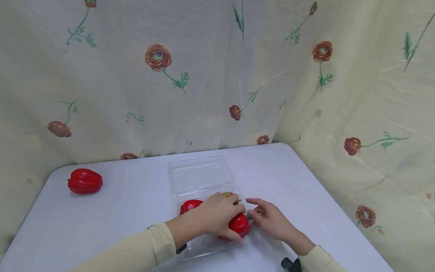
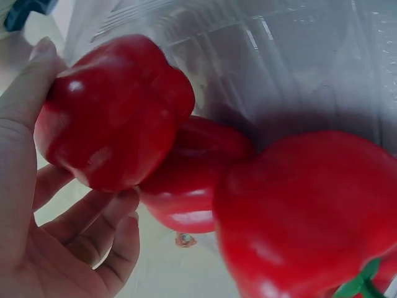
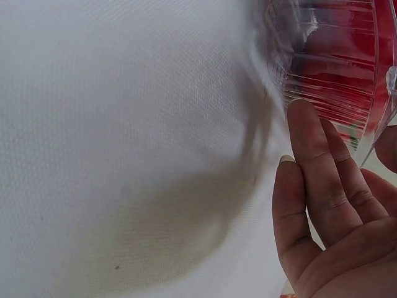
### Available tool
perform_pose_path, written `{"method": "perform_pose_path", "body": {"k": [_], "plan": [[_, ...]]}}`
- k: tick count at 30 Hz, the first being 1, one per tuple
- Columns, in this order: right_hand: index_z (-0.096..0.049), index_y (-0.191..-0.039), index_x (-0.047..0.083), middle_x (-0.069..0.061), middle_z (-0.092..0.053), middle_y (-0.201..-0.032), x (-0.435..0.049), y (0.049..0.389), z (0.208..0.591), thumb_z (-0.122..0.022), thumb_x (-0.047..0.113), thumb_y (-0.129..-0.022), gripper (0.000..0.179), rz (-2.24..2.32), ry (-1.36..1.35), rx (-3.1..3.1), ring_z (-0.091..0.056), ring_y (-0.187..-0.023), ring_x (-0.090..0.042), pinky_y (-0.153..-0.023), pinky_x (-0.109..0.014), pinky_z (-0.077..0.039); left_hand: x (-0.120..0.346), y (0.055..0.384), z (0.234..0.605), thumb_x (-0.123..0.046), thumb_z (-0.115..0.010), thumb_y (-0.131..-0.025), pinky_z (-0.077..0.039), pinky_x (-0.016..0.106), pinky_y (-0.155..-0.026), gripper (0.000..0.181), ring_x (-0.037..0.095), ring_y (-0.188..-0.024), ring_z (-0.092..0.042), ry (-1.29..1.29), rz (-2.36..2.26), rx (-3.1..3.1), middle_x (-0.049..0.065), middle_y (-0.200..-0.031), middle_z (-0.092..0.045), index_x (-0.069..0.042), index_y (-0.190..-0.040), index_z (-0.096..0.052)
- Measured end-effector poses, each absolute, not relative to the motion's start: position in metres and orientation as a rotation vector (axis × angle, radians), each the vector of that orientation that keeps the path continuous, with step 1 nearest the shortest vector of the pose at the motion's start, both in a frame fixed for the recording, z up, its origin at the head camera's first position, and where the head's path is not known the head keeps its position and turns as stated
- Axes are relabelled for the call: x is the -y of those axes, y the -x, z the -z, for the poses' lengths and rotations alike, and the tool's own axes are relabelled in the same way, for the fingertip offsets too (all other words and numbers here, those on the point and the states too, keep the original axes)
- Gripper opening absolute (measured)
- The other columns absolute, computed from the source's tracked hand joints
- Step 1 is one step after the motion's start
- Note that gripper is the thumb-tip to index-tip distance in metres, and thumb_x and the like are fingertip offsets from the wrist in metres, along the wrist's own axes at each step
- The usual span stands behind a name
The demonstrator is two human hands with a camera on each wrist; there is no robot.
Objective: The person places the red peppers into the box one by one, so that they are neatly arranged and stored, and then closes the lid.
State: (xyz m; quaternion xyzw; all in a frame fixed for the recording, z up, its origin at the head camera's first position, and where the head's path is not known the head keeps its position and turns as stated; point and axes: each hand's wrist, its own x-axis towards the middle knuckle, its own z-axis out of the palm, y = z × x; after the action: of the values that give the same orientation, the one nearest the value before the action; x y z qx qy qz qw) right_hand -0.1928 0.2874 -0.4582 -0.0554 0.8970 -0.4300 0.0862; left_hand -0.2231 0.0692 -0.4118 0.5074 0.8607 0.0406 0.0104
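Note:
My left hand [image 1: 217,213] grips a red bell pepper [image 1: 239,224] at the right side of a clear plastic clamshell container [image 1: 207,247]. In the left wrist view the thumb lies on one side of this pepper [image 2: 111,115] and the fingertips on the other. Beside it sit a second red pepper [image 2: 192,177] and a larger-looking third [image 2: 310,205] with a green stem, both in the container. My right hand [image 1: 272,221] is at the container's right wall, fingers nearly straight. In the right wrist view its fingertips are right at the ribbed wall [image 3: 338,62], the thumb near the rim.
The container's transparent lid [image 1: 200,175] lies folded back behind it. Another red bell pepper [image 1: 85,181] lies at the far left of the white-covered table [image 1: 136,189]. A flowered curtain [image 1: 204,94] hangs behind and to the right of the table.

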Motion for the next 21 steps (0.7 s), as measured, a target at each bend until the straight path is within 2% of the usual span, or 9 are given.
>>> {"method": "perform_pose_path", "body": {"k": [13,21], "plan": [[-0.051,-0.141,0.005,0.000,-0.070,-0.095,-0.288,0.192,0.456,-0.060,0.017,-0.099,0.044,1.288,0.195,-2.650,-0.066,-0.080,-0.015,-0.073,-0.028,-0.055,-0.075,0.222,0.420,-0.071,-0.074,-0.070,-0.051,0.025,-0.082,0.070,0.011,-0.103,-0.049,-1.612,-0.148,-2.645,-0.007,-0.110,-0.056,-0.033,-0.128,-0.064],[-0.051,-0.141,0.004,0.000,-0.070,-0.091,-0.288,0.192,0.455,-0.061,0.020,-0.099,0.046,1.284,0.195,-2.648,-0.065,-0.077,-0.017,-0.070,-0.029,-0.054,-0.076,0.221,0.424,-0.070,-0.076,-0.069,-0.050,0.026,-0.084,0.070,0.012,-0.106,-0.048,-1.630,-0.179,-2.621,-0.007,-0.111,-0.057,-0.034,-0.128,-0.064]]}}
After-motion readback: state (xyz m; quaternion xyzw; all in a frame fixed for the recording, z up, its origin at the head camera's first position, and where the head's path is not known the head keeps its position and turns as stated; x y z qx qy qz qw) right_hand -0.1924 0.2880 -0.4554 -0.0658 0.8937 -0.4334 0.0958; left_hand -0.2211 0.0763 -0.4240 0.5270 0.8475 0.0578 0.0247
